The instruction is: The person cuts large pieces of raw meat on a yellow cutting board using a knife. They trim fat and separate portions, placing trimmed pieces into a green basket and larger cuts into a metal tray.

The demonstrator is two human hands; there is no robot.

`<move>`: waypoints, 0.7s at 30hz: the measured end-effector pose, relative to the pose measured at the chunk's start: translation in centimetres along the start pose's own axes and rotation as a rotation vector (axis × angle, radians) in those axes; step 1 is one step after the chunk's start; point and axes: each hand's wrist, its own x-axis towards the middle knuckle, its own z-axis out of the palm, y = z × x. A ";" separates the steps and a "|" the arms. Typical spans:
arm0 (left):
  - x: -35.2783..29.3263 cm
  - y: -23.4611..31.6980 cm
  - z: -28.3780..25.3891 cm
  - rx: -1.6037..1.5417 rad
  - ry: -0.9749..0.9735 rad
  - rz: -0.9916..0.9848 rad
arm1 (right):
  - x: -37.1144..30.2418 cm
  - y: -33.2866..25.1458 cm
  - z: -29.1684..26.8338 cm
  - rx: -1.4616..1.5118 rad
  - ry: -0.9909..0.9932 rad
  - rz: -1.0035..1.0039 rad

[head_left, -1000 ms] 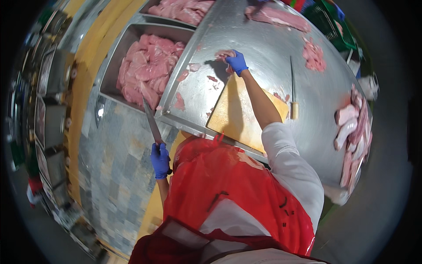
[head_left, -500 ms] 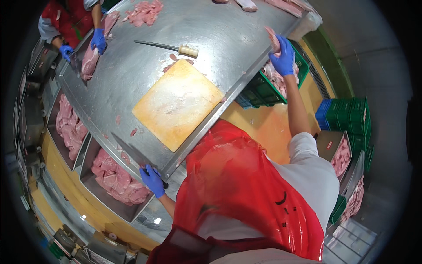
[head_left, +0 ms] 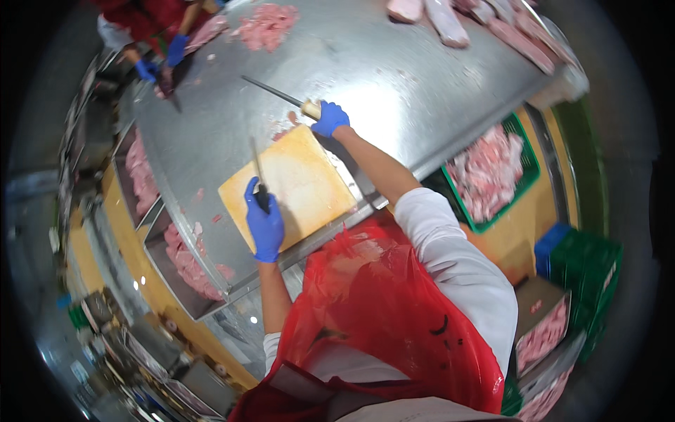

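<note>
In my blue-gloved left hand (head_left: pixel 266 228) is a knife, its black handle (head_left: pixel 262 197) gripped and its motion-blurred blade pointing away from me. This hand is over the left part of the yellowish cutting board (head_left: pixel 309 186). Just beyond the board, my gloved right hand (head_left: pixel 330 119) closes round the pale handle of a sharpening steel (head_left: pixel 271 89). The steel's dark rod points to the far left, along the metal table (head_left: pixel 197 133). Small meat scraps (head_left: pixel 285 133) lie by the board's far corner.
A green crate (head_left: pixel 532 172) of meat trimmings stands beyond the table's right edge. Long meat pieces (head_left: pixel 446 24) lie at the far right, a pink pile (head_left: pixel 266 27) at the back. Metal bins of meat (head_left: pixel 184 264) stand left. Across the table, a co-worker's gloved hands (head_left: pixel 177 50) handle meat.
My right hand has let go of a meat piece over the green crate and taken the steel's handle. My left hand has brought the knife from the table's near edge to above the board.
</note>
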 end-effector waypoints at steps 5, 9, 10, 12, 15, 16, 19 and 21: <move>1.1 -1.0 4.7 0.151 0.030 -0.254 | 5.4 -1.0 2.6 0.027 -0.220 -0.101; 1.9 -0.6 8.3 0.354 0.129 -0.315 | 1.3 0.2 -1.5 0.286 -0.662 -0.069; 3.2 0.1 9.3 0.397 0.127 -0.238 | 0.9 2.3 -1.9 0.236 -0.759 -0.217; 4.7 -0.1 10.1 0.478 0.147 -0.060 | -4.6 2.8 -4.5 0.541 -0.852 -0.210; 5.5 -1.8 8.4 0.449 0.182 0.211 | -10.2 1.1 -11.9 0.591 -0.859 -0.282; 5.1 -4.1 6.0 0.435 0.253 0.309 | -11.5 1.0 -13.3 0.626 -0.911 -0.206; 1.8 -16.2 -6.3 0.210 0.471 -0.763 | -14.2 0.8 -17.0 0.664 -0.980 -0.288; 1.1 -14.8 -5.1 0.260 0.400 -0.795 | -15.5 0.6 -17.9 0.743 -0.989 -0.230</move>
